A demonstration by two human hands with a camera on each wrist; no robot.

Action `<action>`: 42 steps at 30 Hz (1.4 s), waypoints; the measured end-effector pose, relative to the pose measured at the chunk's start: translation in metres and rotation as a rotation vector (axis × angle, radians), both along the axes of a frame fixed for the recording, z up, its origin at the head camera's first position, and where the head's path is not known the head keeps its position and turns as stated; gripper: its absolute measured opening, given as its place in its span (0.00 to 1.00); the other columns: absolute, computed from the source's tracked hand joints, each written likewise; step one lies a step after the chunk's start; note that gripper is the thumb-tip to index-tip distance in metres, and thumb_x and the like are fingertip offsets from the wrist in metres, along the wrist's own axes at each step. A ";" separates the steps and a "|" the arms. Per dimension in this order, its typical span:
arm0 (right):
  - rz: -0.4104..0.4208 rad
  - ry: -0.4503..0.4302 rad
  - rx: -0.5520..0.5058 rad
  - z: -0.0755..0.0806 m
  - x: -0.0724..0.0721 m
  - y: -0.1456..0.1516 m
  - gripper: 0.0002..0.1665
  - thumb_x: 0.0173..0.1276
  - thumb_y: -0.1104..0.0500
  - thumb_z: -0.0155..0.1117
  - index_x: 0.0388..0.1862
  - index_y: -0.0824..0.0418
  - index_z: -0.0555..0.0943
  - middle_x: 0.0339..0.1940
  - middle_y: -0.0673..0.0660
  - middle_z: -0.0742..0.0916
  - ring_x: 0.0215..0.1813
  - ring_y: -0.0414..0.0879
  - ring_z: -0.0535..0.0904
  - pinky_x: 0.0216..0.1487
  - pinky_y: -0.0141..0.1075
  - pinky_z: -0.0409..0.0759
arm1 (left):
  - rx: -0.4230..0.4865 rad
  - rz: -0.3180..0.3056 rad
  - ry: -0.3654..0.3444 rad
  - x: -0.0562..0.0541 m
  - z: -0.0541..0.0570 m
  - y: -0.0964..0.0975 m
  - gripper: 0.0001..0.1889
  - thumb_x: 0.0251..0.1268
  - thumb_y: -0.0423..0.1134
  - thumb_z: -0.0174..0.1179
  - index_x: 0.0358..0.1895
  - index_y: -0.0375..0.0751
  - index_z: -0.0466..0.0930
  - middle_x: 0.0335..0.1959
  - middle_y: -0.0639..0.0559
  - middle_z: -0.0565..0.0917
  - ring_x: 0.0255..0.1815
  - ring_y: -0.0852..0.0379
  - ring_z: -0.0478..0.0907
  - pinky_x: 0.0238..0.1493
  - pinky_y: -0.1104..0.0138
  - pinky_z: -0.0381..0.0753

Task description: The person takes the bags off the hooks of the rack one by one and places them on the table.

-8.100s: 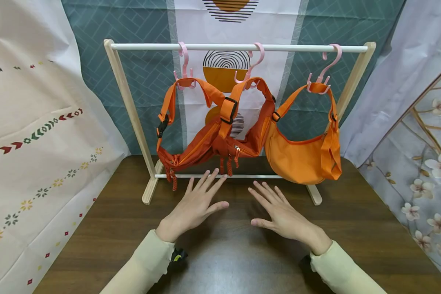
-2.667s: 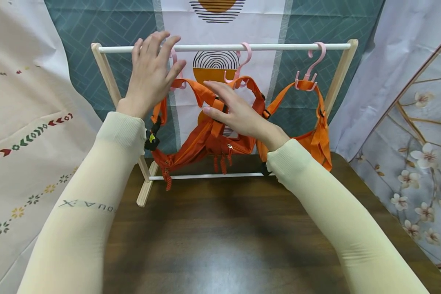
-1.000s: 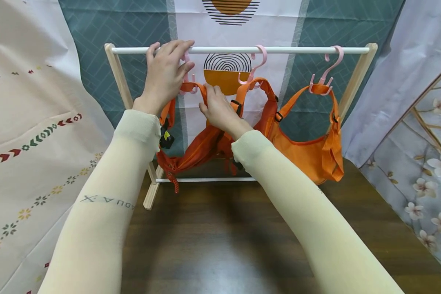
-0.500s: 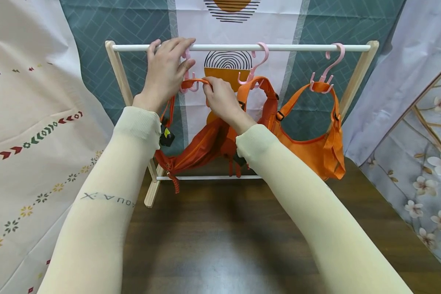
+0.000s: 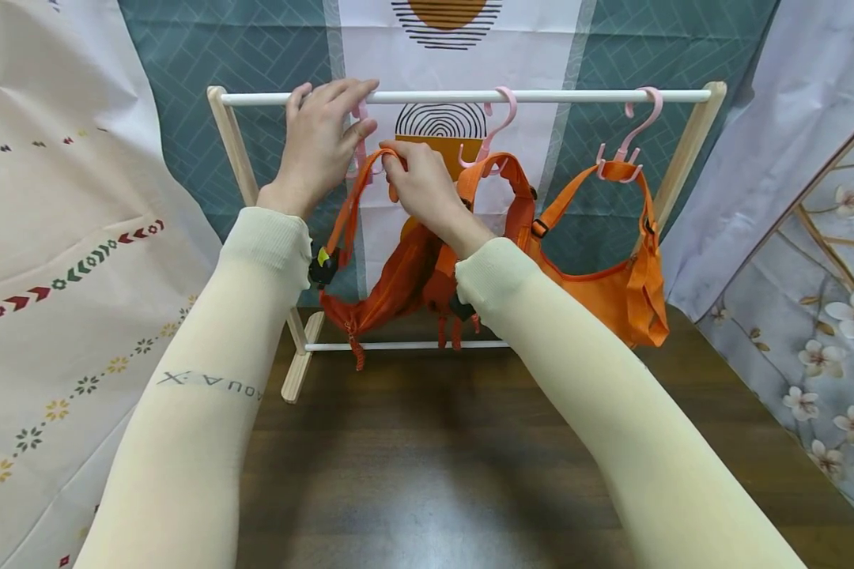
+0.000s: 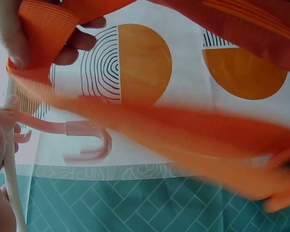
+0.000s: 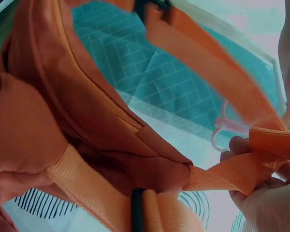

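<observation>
My left hand (image 5: 319, 142) grips the white rail (image 5: 434, 97) of the rack, beside the top of the leftmost pink hook (image 6: 87, 128). My right hand (image 5: 423, 182) pinches the orange strap (image 5: 349, 209) of a rust-coloured sling bag (image 5: 391, 280) just right of that hook. In the left wrist view the hook's visible prongs stand apart from the strap, which is blurred. The bag (image 7: 72, 87) hangs below with a zip and cord pulls, its strap folded in my right fingers. Behind my right forearm, a second rust-coloured bag (image 5: 519, 209) is partly hidden.
A middle pink hook (image 5: 494, 130) carries the second bag, and a right pink hook (image 5: 636, 130) holds a lighter orange shoulder bag (image 5: 598, 292). The wooden rack post (image 5: 235, 150) stands left on a brown table (image 5: 398, 458). Patterned cloths hang behind and at both sides.
My right hand has reached the left bag's strap, gripped it and raised it off the left hook's prongs. My left hand has gone from above the table to the rail and stays there.
</observation>
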State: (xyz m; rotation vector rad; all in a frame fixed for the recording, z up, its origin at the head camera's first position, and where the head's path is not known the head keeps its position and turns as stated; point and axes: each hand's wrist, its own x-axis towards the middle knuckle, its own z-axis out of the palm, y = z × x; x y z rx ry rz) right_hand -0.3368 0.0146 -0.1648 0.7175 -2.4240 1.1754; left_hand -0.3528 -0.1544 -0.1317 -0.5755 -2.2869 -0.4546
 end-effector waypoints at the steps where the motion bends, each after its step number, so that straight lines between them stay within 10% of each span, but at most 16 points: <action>1: 0.008 0.004 0.000 0.000 0.001 -0.001 0.24 0.87 0.56 0.47 0.74 0.59 0.76 0.23 0.57 0.80 0.23 0.45 0.71 0.29 0.32 0.68 | 0.000 -0.003 0.000 0.000 0.000 0.000 0.27 0.79 0.48 0.58 0.78 0.54 0.70 0.74 0.51 0.75 0.79 0.54 0.64 0.82 0.59 0.36; 13: 0.071 0.005 0.016 -0.001 0.012 -0.003 0.23 0.87 0.56 0.48 0.72 0.60 0.77 0.22 0.60 0.81 0.25 0.49 0.72 0.34 0.33 0.70 | -0.050 0.008 -0.007 0.001 -0.001 -0.001 0.29 0.81 0.47 0.56 0.81 0.52 0.65 0.78 0.50 0.70 0.81 0.54 0.60 0.83 0.57 0.34; 22: 0.067 0.001 0.042 0.001 0.017 0.001 0.23 0.87 0.56 0.48 0.73 0.58 0.78 0.21 0.58 0.81 0.29 0.48 0.73 0.38 0.32 0.70 | 0.016 0.000 -0.013 0.008 -0.016 -0.011 0.32 0.84 0.53 0.49 0.84 0.55 0.56 0.86 0.54 0.50 0.86 0.60 0.35 0.81 0.62 0.26; 31: 0.047 -0.008 0.029 0.001 0.020 0.004 0.24 0.87 0.55 0.49 0.76 0.57 0.74 0.24 0.62 0.82 0.27 0.48 0.73 0.35 0.32 0.70 | 0.261 -0.192 -0.020 0.039 -0.088 -0.039 0.26 0.86 0.50 0.45 0.80 0.47 0.65 0.74 0.41 0.70 0.77 0.49 0.63 0.78 0.52 0.58; 37: 0.054 -0.004 0.002 0.000 0.020 0.007 0.24 0.87 0.55 0.48 0.76 0.57 0.75 0.25 0.65 0.84 0.27 0.49 0.72 0.32 0.33 0.67 | 0.301 -0.305 -0.293 0.061 -0.145 -0.046 0.34 0.84 0.62 0.41 0.83 0.48 0.59 0.69 0.38 0.73 0.67 0.41 0.72 0.66 0.43 0.70; 42: 0.052 -0.009 -0.021 -0.002 0.021 0.009 0.24 0.86 0.55 0.49 0.76 0.56 0.74 0.23 0.62 0.82 0.24 0.49 0.69 0.27 0.33 0.62 | 0.309 -0.307 -0.534 0.077 -0.177 -0.043 0.45 0.74 0.64 0.59 0.84 0.49 0.51 0.69 0.41 0.71 0.66 0.43 0.73 0.67 0.44 0.73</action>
